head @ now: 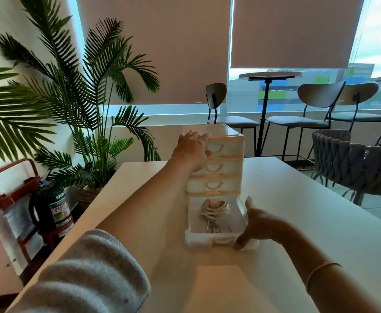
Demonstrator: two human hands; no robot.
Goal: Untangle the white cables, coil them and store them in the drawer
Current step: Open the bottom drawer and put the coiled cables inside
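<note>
— One coiled bundle of white cables (214, 207) lying in the pulled-out bottom drawer (216, 224) of the small translucent white plastic drawer unit with peach trim (224, 163); plug ends pointing toward the drawer front. No loose cable seen on the white tabletop (298, 222). Stage of work?

— Judged near the end: coiling apparently done, storing done, drawer not yet shut. Remaining step: pushing the drawer home.

— Recommended method?

— Push straight back along the runners, pressure even on the front panel, not on one corner only, to avoid skewing and jamming. Keep the unit braced from above against sliding on the smooth top. Check plug ends and coil sit below the drawer rim before closing, so nothing snags on the frame above.

— Left hand (193, 152)?

— Resting at the upper left corner of the unit, fingers spread loosely over the top edge, thumb down near the uppermost drawer front. Steadying contact, not clamped on anything.

— Right hand (254, 227)?

— Set at the right front corner of the open drawer. Fingers parted: one extended upward beside the right wall, the rest curled down to the front panel near the handle recess. Nothing gripped; touching the drawer only. Firmness of contact not determinable.
</note>
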